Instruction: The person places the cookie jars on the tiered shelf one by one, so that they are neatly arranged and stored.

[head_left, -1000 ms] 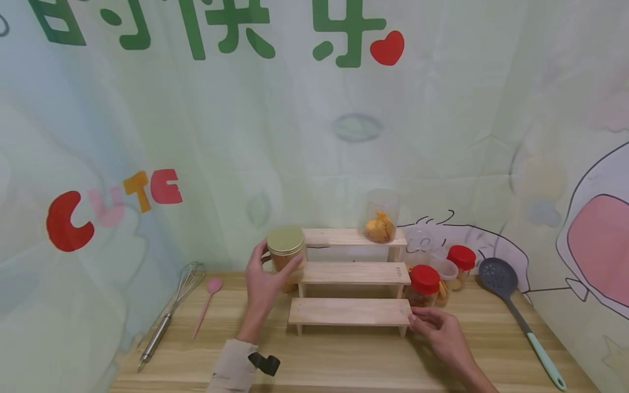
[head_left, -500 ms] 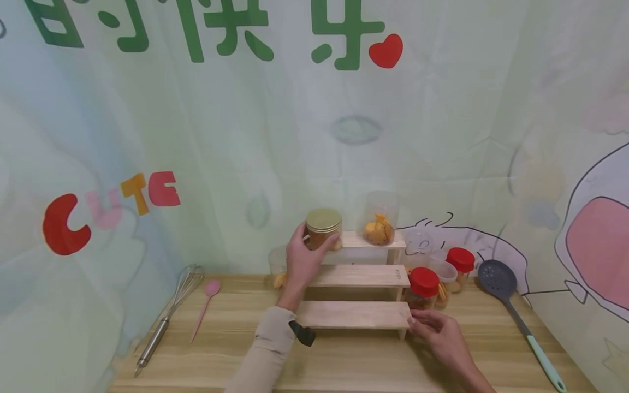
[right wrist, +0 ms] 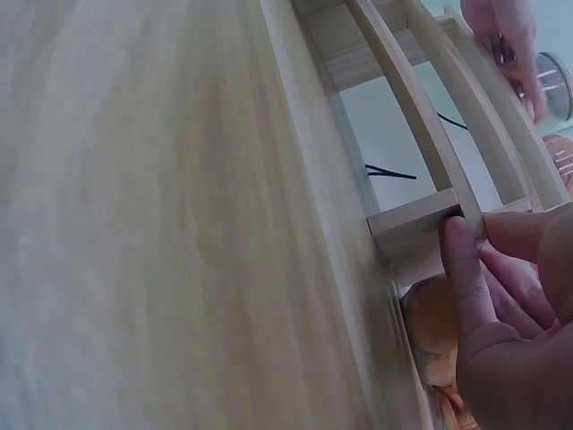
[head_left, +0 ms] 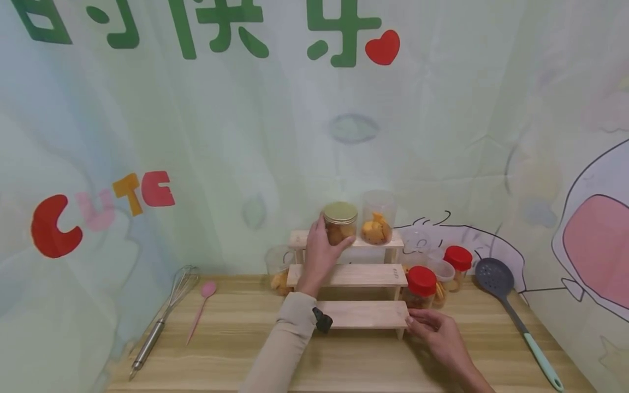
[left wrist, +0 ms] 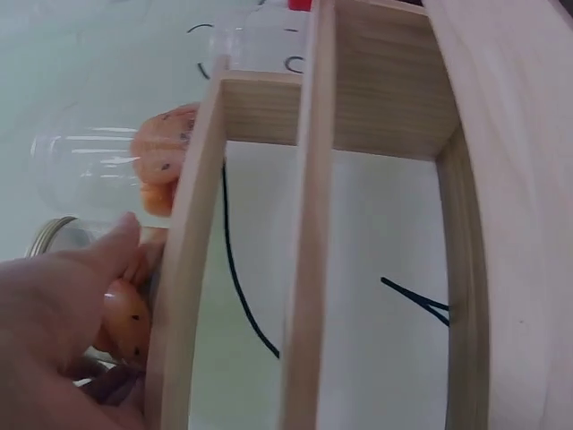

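A clear jar with a gold lid (head_left: 340,212) stands upright at the top tier of a three-tier wooden stand (head_left: 361,314). My left hand (head_left: 321,254) grips this jar from its left side, thumb across the front; orange-brown contents show through the wall in the left wrist view. Just right of it, a lidless-looking clear jar (head_left: 377,218) with orange pieces sits on the same tier. At the lowest tier's right end, my right hand (head_left: 442,335) pinches the board edge between thumb and fingers, as the right wrist view shows.
Red-lidded jars (head_left: 421,281) and an open clear cup (head_left: 442,270) crowd the stand's right side. Another clear jar (head_left: 279,273) stands behind its left end. A whisk (head_left: 164,322) and pink spoon (head_left: 200,311) lie left; a slotted spatula (head_left: 516,316) lies right.
My left hand has lifted the gold-lidded jar from left of the stand and carried it right to the top tier, beside the other jar. The right hand has stayed at the lowest board.
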A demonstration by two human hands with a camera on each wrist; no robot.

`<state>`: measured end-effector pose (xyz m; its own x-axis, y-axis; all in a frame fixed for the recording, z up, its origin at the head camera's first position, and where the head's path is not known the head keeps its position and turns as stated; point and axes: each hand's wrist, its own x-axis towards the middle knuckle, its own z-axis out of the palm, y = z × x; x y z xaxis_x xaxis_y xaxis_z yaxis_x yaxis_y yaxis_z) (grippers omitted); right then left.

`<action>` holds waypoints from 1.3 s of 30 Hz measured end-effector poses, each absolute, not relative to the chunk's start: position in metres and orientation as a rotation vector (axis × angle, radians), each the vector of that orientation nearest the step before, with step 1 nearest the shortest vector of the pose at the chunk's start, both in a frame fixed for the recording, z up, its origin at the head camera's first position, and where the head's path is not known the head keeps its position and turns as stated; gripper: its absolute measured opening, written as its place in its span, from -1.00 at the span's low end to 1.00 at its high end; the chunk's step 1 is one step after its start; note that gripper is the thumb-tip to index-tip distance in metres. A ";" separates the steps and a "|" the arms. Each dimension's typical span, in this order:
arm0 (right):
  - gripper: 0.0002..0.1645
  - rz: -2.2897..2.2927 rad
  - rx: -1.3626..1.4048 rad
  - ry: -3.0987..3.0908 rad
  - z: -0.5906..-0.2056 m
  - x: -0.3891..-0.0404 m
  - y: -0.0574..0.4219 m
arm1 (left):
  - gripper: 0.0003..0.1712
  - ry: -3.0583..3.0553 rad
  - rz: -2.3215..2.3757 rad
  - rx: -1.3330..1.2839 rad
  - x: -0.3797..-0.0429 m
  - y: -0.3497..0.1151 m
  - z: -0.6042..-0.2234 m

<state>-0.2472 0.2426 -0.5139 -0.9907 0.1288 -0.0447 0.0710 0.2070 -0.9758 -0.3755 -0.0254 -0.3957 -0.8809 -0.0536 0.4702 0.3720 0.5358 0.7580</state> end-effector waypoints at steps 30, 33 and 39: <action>-0.51 1.950 -0.159 -2.382 -0.516 -0.247 0.243 | 0.26 -2.463 -1.009 -0.343 -0.365 -0.037 -0.409; -0.50 1.946 -0.168 -2.392 -0.515 -0.248 0.243 | 0.20 -2.425 -0.984 -0.364 -0.358 -0.048 -0.415; -0.49 1.938 -0.183 -2.408 -0.516 -0.249 0.244 | -0.01 -2.253 -0.987 -0.385 -0.347 -0.082 -0.430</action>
<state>-0.2489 0.2439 -0.5162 -0.9920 0.1201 -0.0386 0.0634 0.2100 -0.9756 -0.3469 -0.0824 -0.4300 -0.7521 0.0111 0.6589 0.4919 0.6749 0.5501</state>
